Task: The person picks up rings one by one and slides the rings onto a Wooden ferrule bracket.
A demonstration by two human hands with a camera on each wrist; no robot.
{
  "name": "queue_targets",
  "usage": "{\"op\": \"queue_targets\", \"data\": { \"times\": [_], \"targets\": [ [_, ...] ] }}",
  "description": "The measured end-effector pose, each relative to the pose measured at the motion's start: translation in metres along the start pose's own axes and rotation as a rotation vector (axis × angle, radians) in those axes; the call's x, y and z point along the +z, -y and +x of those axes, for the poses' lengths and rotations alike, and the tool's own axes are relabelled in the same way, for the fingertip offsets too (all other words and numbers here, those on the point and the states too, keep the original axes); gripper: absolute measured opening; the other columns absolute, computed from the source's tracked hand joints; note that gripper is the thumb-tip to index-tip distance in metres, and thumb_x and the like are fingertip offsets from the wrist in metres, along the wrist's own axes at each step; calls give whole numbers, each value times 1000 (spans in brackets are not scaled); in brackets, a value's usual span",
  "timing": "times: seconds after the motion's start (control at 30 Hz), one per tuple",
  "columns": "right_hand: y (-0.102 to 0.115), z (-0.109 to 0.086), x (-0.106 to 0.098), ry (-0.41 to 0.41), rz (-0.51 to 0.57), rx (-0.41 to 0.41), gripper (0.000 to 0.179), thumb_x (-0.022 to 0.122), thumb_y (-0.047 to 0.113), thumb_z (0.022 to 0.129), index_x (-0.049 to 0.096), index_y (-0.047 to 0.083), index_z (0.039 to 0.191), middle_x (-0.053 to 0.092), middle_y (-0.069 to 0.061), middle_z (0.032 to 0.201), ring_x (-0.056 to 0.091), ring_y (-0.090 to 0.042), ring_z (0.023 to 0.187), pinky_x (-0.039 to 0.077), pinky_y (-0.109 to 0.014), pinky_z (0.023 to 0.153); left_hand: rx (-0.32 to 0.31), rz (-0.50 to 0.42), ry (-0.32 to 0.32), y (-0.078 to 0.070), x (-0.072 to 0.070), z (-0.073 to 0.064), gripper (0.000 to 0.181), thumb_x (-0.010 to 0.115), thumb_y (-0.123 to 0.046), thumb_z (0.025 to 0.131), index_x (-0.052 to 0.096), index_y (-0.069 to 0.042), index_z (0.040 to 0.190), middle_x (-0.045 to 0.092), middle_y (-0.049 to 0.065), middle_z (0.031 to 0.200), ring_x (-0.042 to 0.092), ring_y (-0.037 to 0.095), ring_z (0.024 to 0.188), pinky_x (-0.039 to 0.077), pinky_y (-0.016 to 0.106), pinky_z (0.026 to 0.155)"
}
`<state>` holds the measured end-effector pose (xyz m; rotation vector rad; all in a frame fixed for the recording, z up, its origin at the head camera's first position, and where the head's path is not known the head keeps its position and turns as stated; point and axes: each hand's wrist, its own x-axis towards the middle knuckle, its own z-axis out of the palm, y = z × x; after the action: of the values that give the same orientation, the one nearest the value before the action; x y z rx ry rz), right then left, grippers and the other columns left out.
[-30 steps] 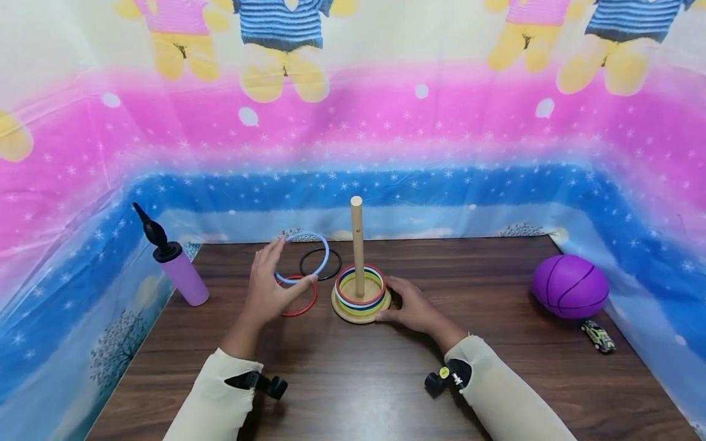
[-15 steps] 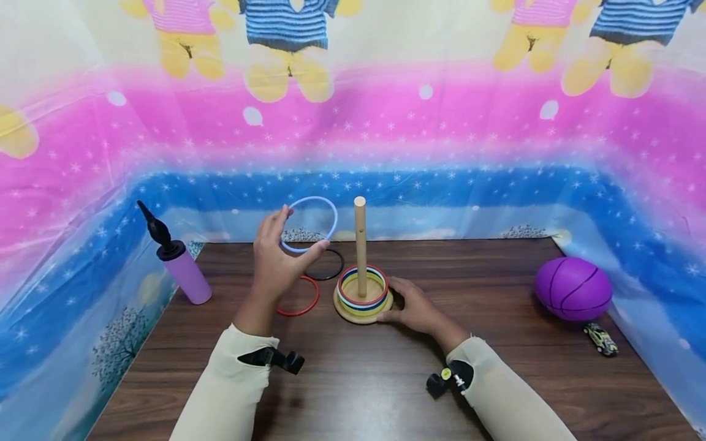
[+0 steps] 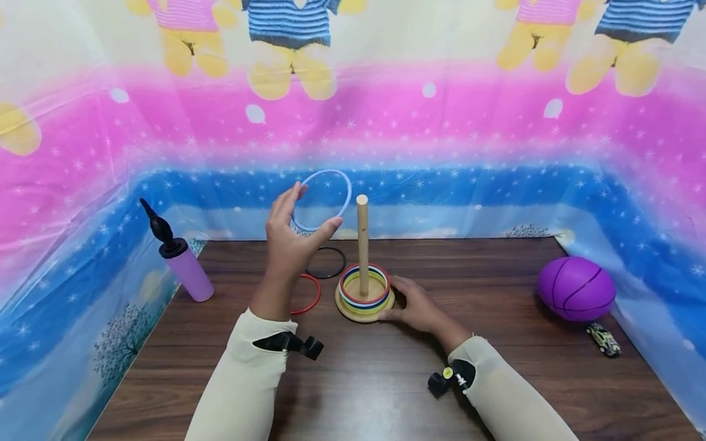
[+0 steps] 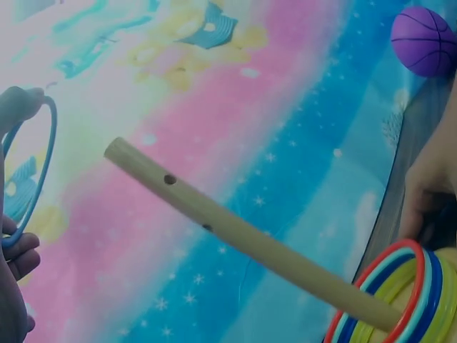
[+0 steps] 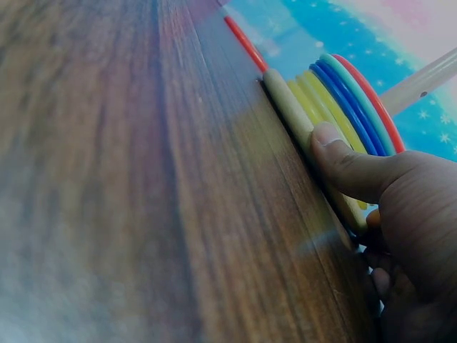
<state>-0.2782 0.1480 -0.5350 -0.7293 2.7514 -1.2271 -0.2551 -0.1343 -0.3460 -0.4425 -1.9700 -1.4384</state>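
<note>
My left hand point(image 3: 292, 242) pinches a light blue ring point(image 3: 350, 193) between thumb and fingertips, raised left of the wooden peg's top. In the left wrist view the blue ring point(image 4: 53, 143) stands apart from the peg point(image 4: 250, 239). The ring toss stand has an upright peg point(image 3: 363, 245) on a round wooden base point(image 3: 353, 316). Around its foot lie stacked rings point(image 3: 343, 297): red on top, then pale green, dark blue and yellow. My right hand point(image 3: 416, 306) grips the base's right edge; in the right wrist view its thumb point(image 5: 350, 161) lies over the rim.
Left of the stand, a red ring point(image 3: 318, 291) and a black ring point(image 3: 344, 262) lie on the wooden table point(image 3: 364, 380). A purple hand pump point(image 3: 190, 275) stands at the left. At the right are a purple ball point(image 3: 576, 289) and a toy car point(image 3: 603, 339).
My left hand has lifted the light blue ring from near the table and brought it up and rightward, close to the peg's top. The right hand stays on the base.
</note>
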Motion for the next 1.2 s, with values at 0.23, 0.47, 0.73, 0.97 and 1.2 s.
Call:
{"op": "queue_targets", "data": {
  "times": [0.23,0.47,0.73,0.97,1.2],
  "targets": [
    [0,-1,0,15,-13,36,91,92,37,90,49,9,166,47,-19,170,38,-42,162,34,-64,131,31,62,77,2,20,3,101,96,-35,78,51,0,162,56,23,162,46,38,151,49,64,116],
    [2,0,-1,7,-27,11,91,93,37,90,50,9,165,49,-19,169,42,-42,160,35,-64,130,71,185,130,9,32,-2,103,93,-41,77,51,6,159,56,28,160,44,47,152,38,70,124],
    [3,-1,-2,8,-39,25,91,93,38,90,50,9,165,50,-19,169,43,-42,160,35,-65,130,42,240,171,19,37,-11,103,91,-46,78,52,4,160,56,26,161,44,46,152,32,72,124],
    [1,1,-2,-2,-37,11,90,93,37,90,51,9,164,52,-16,168,43,-41,160,35,-63,131,24,278,229,33,42,-29,103,89,-52,80,52,-1,162,54,23,164,42,46,155,27,78,124],
    [0,2,-2,-9,-27,-18,88,93,36,89,53,9,163,55,-17,165,46,-42,158,36,-64,130,5,310,300,55,48,-54,112,76,-79,85,50,-4,164,53,21,165,42,47,155,26,79,123]
  ]
}}
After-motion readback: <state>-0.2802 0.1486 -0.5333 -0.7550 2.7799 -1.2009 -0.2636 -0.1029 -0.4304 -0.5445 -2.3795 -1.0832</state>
